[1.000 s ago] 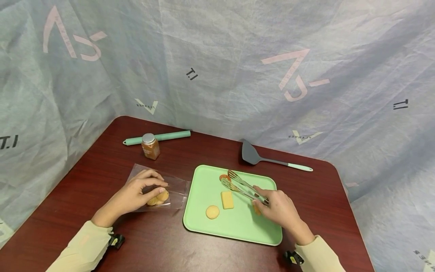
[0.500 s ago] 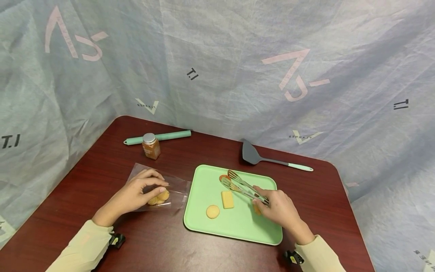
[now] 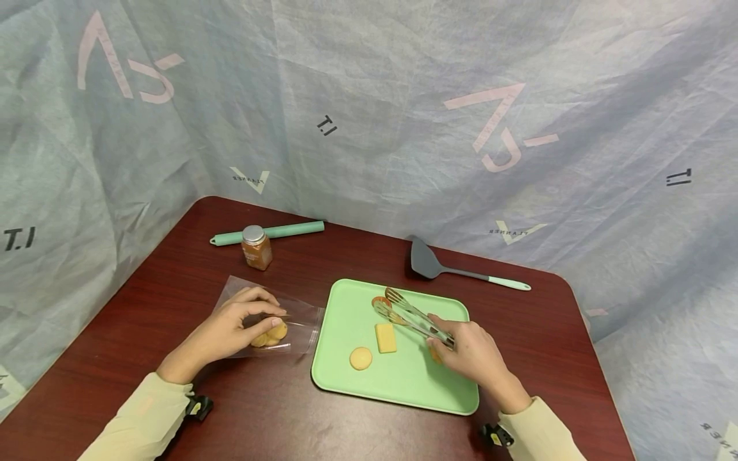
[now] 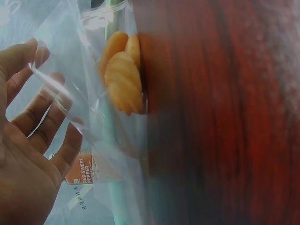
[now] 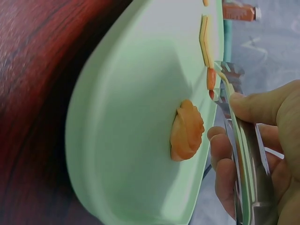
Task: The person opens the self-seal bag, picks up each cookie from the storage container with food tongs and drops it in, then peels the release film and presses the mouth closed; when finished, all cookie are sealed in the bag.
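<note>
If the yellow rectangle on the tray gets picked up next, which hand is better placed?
Probably the right hand: it holds the tongs over the tray, close to the yellow rectangle. The left hand is at the clear bag.

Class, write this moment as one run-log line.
left hand: grips clear bag, yellow pieces inside | right hand: holds tongs, tips apart, over green tray | jar: upright

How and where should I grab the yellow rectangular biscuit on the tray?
Probably pinch the rectangular biscuit by its long left and right edges, coming from above: it lies flat on the tray, narrower that way, with nothing covering its top.
</note>
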A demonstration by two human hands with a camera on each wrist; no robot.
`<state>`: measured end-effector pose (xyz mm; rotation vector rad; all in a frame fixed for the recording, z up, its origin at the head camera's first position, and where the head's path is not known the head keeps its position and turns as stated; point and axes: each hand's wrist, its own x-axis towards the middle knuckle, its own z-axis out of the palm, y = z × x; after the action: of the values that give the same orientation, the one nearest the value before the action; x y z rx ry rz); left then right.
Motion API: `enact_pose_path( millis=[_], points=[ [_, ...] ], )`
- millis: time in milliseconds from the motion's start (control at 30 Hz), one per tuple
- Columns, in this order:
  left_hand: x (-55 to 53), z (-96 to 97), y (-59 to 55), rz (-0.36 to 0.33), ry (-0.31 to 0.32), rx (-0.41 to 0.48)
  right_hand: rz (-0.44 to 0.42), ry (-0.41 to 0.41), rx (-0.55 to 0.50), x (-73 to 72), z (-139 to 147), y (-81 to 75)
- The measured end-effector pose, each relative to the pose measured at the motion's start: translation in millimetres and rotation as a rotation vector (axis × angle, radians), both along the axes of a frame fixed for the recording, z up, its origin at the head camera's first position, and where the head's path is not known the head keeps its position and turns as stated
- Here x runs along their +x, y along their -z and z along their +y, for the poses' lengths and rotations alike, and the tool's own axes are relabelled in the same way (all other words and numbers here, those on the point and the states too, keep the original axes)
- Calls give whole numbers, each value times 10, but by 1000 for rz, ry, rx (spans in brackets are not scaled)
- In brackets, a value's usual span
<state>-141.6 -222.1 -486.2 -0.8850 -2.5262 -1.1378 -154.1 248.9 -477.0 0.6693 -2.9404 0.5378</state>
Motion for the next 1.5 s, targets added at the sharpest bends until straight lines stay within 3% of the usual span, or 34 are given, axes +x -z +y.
enact_pose_path(
  millis=[233,667,1500],
  points=[
    [9,-17,8,-20,-1,0,25,-22,3,-4,-11,12],
    [16,-13,0,-7,-7,-9,-15,-33,-74,25,-15,-39],
    [21,-5,5,-4,-3,-12,-20,-66,60,-22,-94,-94]
  ],
)
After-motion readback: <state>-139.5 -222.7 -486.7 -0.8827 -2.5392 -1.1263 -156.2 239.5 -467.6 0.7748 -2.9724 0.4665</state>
